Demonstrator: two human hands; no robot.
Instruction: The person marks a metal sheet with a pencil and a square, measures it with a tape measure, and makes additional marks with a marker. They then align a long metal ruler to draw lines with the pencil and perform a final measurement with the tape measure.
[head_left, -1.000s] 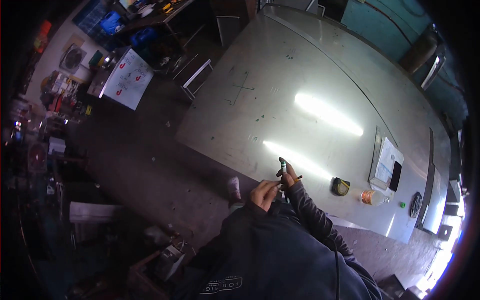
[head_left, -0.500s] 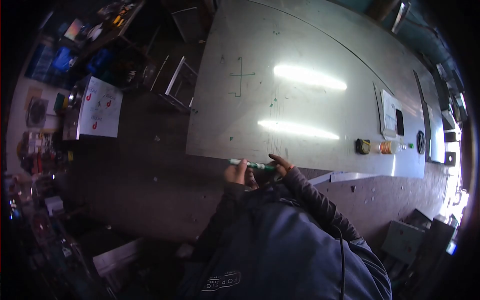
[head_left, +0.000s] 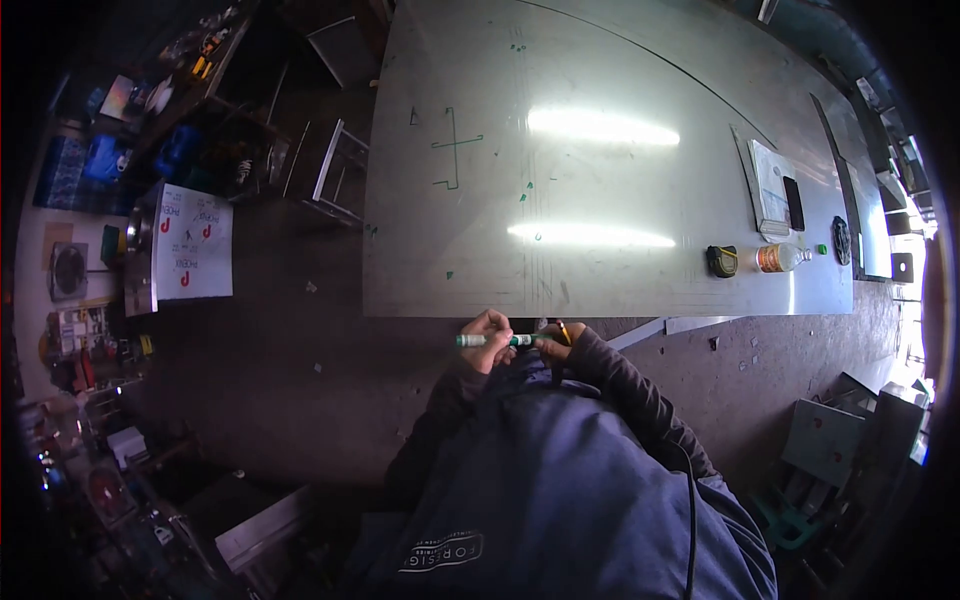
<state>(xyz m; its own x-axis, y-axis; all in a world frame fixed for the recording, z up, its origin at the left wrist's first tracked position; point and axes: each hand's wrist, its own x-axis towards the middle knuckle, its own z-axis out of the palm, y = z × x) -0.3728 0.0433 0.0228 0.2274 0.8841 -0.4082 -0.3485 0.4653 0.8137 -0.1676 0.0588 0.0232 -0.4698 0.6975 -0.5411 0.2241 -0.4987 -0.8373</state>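
Note:
Just off the near edge of the metal sheet, my left hand [head_left: 487,341] is closed around a green and white marker [head_left: 472,341], held level. My right hand [head_left: 560,343] pinches its green right-hand end. Whether the cap is seated or pulled free cannot be told. On the sheet [head_left: 420,240] are green pen lines forming a stepped cross-shaped drawing [head_left: 456,150], with several small green marks around it.
To the right on the sheet lie a tape measure [head_left: 721,261], a bottle [head_left: 775,259], a small green cap [head_left: 822,249], papers [head_left: 770,185], a dark phone [head_left: 793,203] and a black coil [head_left: 842,241]. A film-covered box [head_left: 195,240] stands at left.
My hands have drawn slightly away from the sheet's edge, and my right fingers have curled in at the marker's end. The view has shifted a little.

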